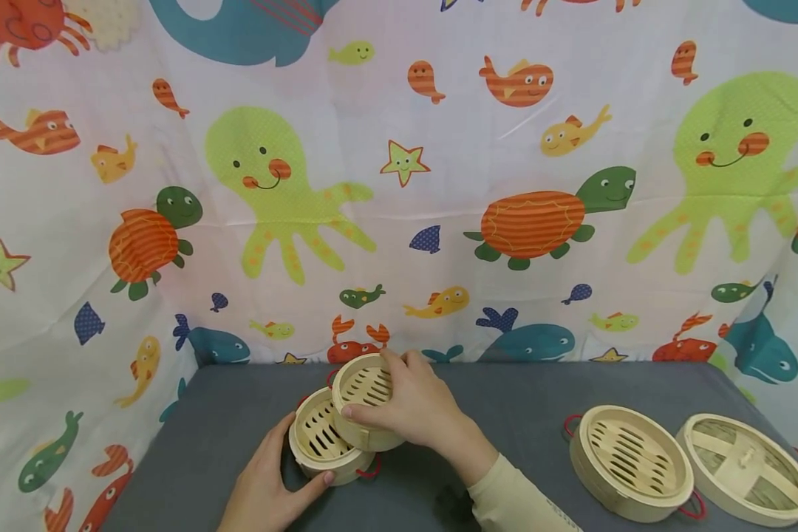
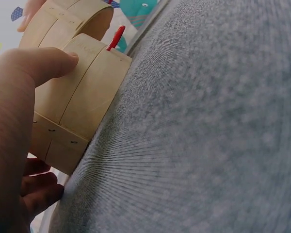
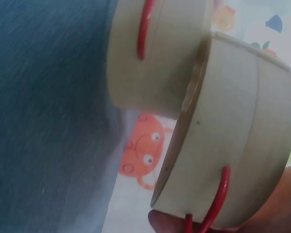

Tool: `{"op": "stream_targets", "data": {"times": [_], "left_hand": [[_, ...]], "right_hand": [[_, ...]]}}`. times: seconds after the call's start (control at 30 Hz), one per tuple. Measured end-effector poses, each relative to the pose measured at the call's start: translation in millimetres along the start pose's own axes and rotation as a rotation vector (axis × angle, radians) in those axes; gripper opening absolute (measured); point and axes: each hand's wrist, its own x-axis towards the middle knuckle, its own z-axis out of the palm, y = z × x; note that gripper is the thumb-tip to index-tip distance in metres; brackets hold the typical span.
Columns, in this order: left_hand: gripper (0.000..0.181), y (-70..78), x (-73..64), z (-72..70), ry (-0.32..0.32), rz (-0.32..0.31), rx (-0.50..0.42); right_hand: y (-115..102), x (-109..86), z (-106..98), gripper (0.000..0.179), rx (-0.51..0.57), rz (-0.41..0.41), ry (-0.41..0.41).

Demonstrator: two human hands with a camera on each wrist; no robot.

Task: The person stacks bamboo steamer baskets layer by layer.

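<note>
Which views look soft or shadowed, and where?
Right wrist: hazy, with soft edges on the upper steamer basket; left wrist: the grey cloth blurs toward the right, and the lower fingers sit in shade; head: mostly crisp, evenly lit, a dark shadow beside the right sleeve.

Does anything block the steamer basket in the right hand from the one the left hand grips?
Nothing visible does: the raised basket partly overlaps the lower basket in the head view, with nothing seen between them.

right grip (image 1: 428, 405) on upper steamer (image 1: 366, 387)
</note>
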Motion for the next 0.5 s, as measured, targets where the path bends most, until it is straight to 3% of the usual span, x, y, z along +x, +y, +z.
{"op": "stream_targets", "data": {"times": [0.5], "left_hand": [[0.125, -2.8, 0.3, -4.0, -0.025, -0.011, -0.029]], "right_hand": [[-32, 2.5, 16, 0.121, -0.089, 0.027, 0.042]]}}
